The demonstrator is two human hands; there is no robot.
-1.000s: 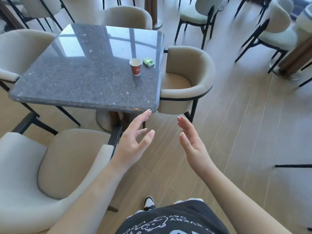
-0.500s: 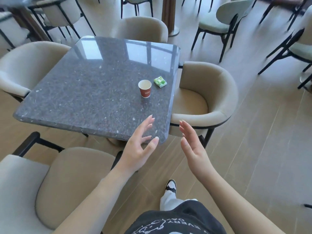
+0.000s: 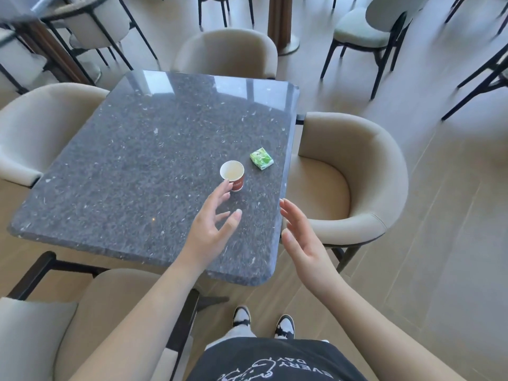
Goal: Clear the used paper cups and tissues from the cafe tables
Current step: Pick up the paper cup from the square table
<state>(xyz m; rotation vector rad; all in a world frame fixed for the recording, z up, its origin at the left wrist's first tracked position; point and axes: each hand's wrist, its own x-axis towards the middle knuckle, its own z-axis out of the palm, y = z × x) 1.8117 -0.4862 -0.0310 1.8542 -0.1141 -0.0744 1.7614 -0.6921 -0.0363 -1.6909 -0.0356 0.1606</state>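
Observation:
A small red paper cup [image 3: 233,174] with a white inside stands upright on the dark speckled stone table [image 3: 143,166], near its right edge. Just right of the cup lies a green tissue packet [image 3: 261,158]. My left hand [image 3: 211,229] is over the table, fingers spread, with the fingertips just short of the cup's near side. My right hand [image 3: 302,243] hovers open beside the table's right front corner, holding nothing.
Beige tub chairs surround the table: one on the right [image 3: 354,182], one behind [image 3: 228,53], one on the left [image 3: 30,127], one at the front left [image 3: 66,325]. More chairs [image 3: 368,31] and a table pedestal [image 3: 280,28] stand on the wood floor beyond.
I have stepped closer to the table. My left hand has moved forward over the tabletop up to the cup, and my right hand has come up beside the table corner.

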